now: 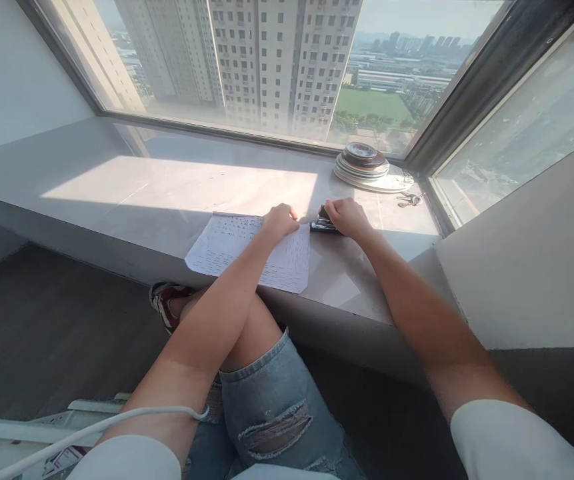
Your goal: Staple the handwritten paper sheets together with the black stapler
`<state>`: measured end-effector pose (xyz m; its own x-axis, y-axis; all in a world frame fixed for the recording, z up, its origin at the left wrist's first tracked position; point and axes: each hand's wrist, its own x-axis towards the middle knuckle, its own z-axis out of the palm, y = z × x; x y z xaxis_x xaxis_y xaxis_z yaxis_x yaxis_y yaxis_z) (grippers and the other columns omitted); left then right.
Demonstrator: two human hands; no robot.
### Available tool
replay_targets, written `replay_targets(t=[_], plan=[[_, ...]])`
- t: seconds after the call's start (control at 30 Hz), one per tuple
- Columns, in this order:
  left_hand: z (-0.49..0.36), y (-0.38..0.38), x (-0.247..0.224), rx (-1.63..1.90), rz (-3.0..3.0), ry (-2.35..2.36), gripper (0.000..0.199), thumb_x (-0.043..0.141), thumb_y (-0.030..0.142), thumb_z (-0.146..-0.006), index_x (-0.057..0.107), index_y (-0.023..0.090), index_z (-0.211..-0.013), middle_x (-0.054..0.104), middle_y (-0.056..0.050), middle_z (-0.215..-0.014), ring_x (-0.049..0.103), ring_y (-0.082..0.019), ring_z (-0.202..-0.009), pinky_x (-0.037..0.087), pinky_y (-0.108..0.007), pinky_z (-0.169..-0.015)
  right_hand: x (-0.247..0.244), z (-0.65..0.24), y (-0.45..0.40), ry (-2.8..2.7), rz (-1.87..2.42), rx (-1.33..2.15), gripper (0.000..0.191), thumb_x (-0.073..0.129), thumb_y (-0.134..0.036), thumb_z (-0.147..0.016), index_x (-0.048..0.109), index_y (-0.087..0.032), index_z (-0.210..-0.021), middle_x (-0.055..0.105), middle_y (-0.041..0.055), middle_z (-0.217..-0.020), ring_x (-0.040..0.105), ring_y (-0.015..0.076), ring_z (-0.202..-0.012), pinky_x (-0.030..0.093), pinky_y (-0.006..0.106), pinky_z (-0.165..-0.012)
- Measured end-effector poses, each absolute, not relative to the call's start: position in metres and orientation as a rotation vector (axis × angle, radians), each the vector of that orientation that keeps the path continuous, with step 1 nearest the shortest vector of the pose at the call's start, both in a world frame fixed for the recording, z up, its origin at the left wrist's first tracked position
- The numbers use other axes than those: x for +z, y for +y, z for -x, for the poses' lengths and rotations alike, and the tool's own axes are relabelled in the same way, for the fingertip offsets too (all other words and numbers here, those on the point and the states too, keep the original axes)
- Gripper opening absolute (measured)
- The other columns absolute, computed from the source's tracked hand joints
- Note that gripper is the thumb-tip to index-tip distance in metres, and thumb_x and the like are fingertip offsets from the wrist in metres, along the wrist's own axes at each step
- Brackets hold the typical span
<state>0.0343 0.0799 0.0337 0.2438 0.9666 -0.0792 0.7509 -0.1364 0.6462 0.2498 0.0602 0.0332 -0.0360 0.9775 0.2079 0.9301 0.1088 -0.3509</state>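
Observation:
Covered in handwriting, the white paper (pixel 287 267) lies on the window ledge, its near edge close to the ledge's front. My left hand (pixel 281 221) is closed at the paper's upper right corner, the fingers pinching it and pressing it down. Just to the right sits a black stapler (pixel 323 225), its front end close to that corner. My right hand (pixel 348 216) is wrapped over the rear of the stapler with the fingers curled, hiding part of it. Whether the paper's corner lies inside the stapler's jaws I cannot tell.
A stack of plates (pixel 361 167) stands by the window on the right of the ledge (pixel 131 180), with a bunch of keys (pixel 409 199) beside it. A white cable (pixel 117 420) runs by my left arm. A wall (pixel 527 253) bounds the right side.

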Motion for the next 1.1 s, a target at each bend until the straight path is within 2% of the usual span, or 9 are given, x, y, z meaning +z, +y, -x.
replay_targets(t=[0.3, 0.5, 0.63, 0.77, 0.9, 1.0, 1.1], plan=[[-0.0341, 0.0742, 0.0393, 0.484, -1.935, 1.552, 0.023, 0.078, 0.003, -0.085, 0.077, 0.018, -0.102, 0.078, -0.009, -0.110, 0.073, -0.025, -0.101, 0.054, -0.034, -0.088, 0.0361, -0.2471, 0.0580, -1.990, 1.851, 0.191, 0.057, 0.040, -0.034, -0.113, 0.034, -0.022, -0.058, 0.045, 0.0049, -0.059, 0.035, 0.0197, -0.059, 0.024, 0.035, -0.063], [-0.0345, 0.0788, 0.0328, 0.498, -1.999, 1.538, 0.017, 0.084, 0.012, -0.088, 0.075, 0.018, -0.101, 0.077, -0.008, -0.106, 0.073, -0.025, -0.102, 0.055, -0.033, -0.089, 0.0351, -0.2474, 0.0593, -1.993, 1.854, 0.188, 0.057, 0.041, -0.035, -0.113, 0.036, -0.022, -0.059, 0.047, 0.0055, -0.059, 0.037, 0.0200, -0.060, 0.026, 0.035, -0.064], [-0.0359, 0.0807, 0.0326, 0.476, -2.020, 1.544, 0.018, 0.082, 0.010, -0.087, 0.076, 0.017, -0.102, 0.078, -0.009, -0.110, 0.073, -0.026, -0.104, 0.055, -0.036, -0.092, 0.0335, -0.2485, 0.0604, -1.995, 1.840, 0.179, 0.058, 0.039, -0.040, -0.113, 0.038, -0.022, -0.059, 0.047, 0.0058, -0.059, 0.038, 0.0201, -0.061, 0.027, 0.035, -0.064], [-0.0352, 0.0800, 0.0353, 0.462, -2.008, 1.533, 0.020, 0.079, 0.005, -0.087, 0.077, 0.018, -0.103, 0.078, -0.008, -0.108, 0.073, -0.026, -0.105, 0.056, -0.036, -0.094, 0.0338, -0.2491, 0.0601, -2.003, 1.836, 0.176, 0.056, 0.038, -0.040, -0.113, 0.037, -0.023, -0.059, 0.042, 0.0050, -0.057, 0.037, 0.0205, -0.060, 0.028, 0.035, -0.064], [-0.0329, 0.0772, 0.0389, 0.437, -1.983, 1.513, 0.028, 0.074, -0.002, -0.087, 0.079, 0.017, -0.107, 0.078, -0.010, -0.115, 0.073, -0.025, -0.104, 0.057, -0.034, -0.090, 0.0355, -0.2487, 0.0588, -2.006, 1.862, 0.186, 0.056, 0.038, -0.036, -0.113, 0.035, -0.023, -0.059, 0.042, 0.0049, -0.058, 0.035, 0.0202, -0.059, 0.029, 0.036, -0.065], [-0.0315, 0.0758, 0.0404, 0.407, -1.946, 1.525, 0.040, 0.071, -0.007, -0.085, 0.081, 0.020, -0.114, 0.077, -0.010, -0.118, 0.073, -0.024, -0.101, 0.057, -0.033, -0.086, 0.0356, -0.2483, 0.0584, -2.005, 1.870, 0.158, 0.056, 0.037, -0.037, -0.113, 0.039, -0.023, -0.059, 0.044, 0.0053, -0.059, 0.036, 0.0204, -0.060, 0.028, 0.036, -0.065], [-0.0303, 0.0760, 0.0410, 0.395, -1.930, 1.531, 0.043, 0.074, -0.006, -0.084, 0.081, 0.020, -0.117, 0.076, -0.009, -0.118, 0.073, -0.023, -0.099, 0.057, -0.031, -0.086, 0.0349, -0.2476, 0.0589, -1.997, 1.882, 0.123, 0.055, 0.037, -0.038, -0.113, 0.043, -0.022, -0.060, 0.046, 0.0066, -0.061, 0.039, 0.0213, -0.063, 0.028, 0.035, -0.065]])
